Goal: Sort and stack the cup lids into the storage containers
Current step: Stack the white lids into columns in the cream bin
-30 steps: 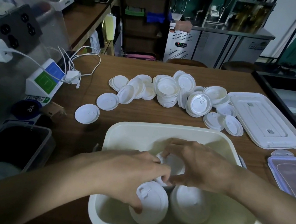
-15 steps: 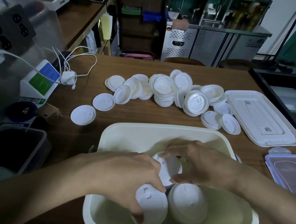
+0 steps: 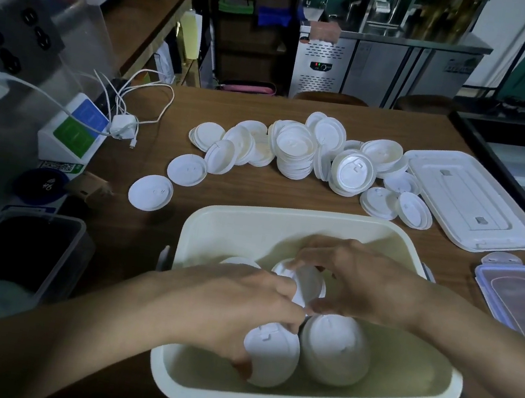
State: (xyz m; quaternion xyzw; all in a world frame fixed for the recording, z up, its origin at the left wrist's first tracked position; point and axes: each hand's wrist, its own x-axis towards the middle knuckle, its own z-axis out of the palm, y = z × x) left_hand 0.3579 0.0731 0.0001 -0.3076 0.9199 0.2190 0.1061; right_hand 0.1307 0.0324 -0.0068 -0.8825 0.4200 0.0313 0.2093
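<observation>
Head view: both hands are down inside the bin (image 3: 285,217), a cream tub at the near edge of the surface (image 3: 241,195). Left hand (image 3: 231,310) grips the near-left stack (image 3: 272,353) of lids, with the thumb under its near rim and the fingers (image 3: 287,318) curled over its far side. Right hand (image 3: 367,282) comes in from the right and holds the back stack (image 3: 308,282), fingers curled over its top edge and thumb pinching from below. The near-right stack (image 3: 334,349) lies untouched just beside the near-left one; whether the two touch I cannot tell. All three stacks lie tipped on their sides with the lid tops facing the camera, so each long axis runs from the bin floor up toward the person. The back stack sits just beyond the two near ones, between the hands; the right hand is on it and the left hand's fingertips are just beside it. It looks as if it is being seated against the near pair, so the next move likely turns on keeping its axis parallel with theirs. Loose lids (image 3: 295,152) lie heaped well beyond the bin, with the cover (image 3: 472,199) to their right.
</observation>
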